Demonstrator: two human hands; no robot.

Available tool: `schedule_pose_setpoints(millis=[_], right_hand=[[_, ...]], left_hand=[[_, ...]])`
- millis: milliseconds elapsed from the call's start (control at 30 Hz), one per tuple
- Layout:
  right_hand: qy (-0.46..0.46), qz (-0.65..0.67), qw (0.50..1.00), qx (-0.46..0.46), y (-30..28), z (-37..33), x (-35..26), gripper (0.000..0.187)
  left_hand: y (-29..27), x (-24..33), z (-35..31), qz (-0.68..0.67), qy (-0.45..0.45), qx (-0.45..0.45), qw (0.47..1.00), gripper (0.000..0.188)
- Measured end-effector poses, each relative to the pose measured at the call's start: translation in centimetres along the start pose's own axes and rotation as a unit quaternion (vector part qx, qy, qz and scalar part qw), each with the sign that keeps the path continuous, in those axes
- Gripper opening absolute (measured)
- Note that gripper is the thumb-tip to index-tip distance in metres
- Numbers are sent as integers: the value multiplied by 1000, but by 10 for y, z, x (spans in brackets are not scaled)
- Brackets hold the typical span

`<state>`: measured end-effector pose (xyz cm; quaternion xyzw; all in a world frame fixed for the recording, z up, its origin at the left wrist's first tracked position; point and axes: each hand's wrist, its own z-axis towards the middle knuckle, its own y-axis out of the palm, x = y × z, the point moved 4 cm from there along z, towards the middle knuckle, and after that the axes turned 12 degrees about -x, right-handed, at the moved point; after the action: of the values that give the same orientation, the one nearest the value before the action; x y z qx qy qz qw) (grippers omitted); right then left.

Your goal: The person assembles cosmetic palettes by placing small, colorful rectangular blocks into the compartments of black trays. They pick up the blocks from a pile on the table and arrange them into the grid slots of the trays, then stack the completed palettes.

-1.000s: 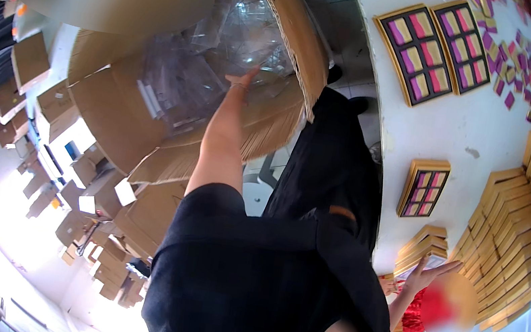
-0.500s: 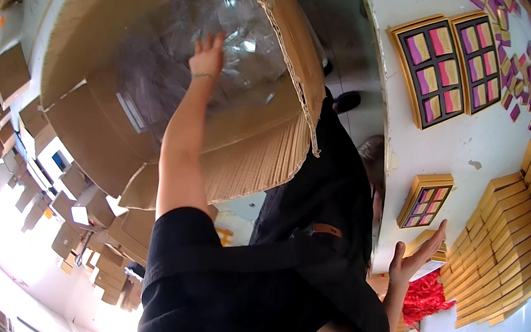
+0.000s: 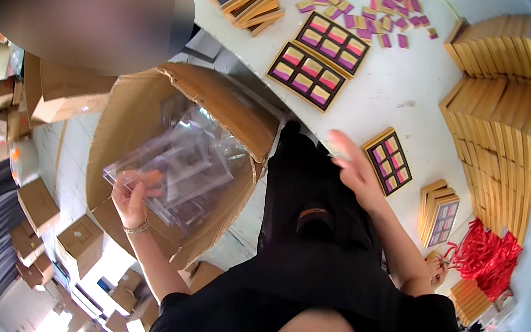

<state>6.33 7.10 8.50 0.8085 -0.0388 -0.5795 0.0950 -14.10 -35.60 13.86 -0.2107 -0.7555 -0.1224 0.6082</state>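
Note:
On the left, my left hand (image 3: 132, 200) grips the edge of a clear plastic cover (image 3: 177, 164) inside the big open cardboard carton (image 3: 126, 102). Its fingers show through the transparent plastic. More clear plastic pieces lie in the carton, overlapping so that I cannot separate them. My right hand (image 3: 357, 169) is off to the right at the table edge, its fingers stretched out, smeared by motion and holding nothing. Just beyond it on the table lies a gold-edged gift box (image 3: 388, 161) with pink and purple pieces in a black insert.
Two filled boxes (image 3: 317, 61) lie farther back on the white table (image 3: 382, 108), near scattered small wrapped pieces (image 3: 361, 16). Tall stacks of gold boxes (image 3: 493, 137) stand at right, beside red ribbons (image 3: 486, 261). Another hand (image 3: 438, 268) shows near them. Cardboard boxes (image 3: 82, 242) crowd the left floor.
My left hand has come back from deep in the carton and now grips a clear plastic cover. The view has turned toward the table; my right hand has moved toward the gift box.

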Motion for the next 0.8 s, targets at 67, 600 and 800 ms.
schedule_pose_setpoints(millis=[67, 600, 800], right_hand=[[7, 320, 925, -206, 24, 30, -7, 86], [-21, 494, 869, 8, -38, -179, 27, 131], [-26, 408, 908, 96, -32, -174, 17, 139]], left_hand=[[58, 48, 21, 86, 113, -152, 978, 23], [476, 57, 108, 165, 275, -636, 702, 36], [509, 68, 95, 149, 430, -531, 715, 42]])
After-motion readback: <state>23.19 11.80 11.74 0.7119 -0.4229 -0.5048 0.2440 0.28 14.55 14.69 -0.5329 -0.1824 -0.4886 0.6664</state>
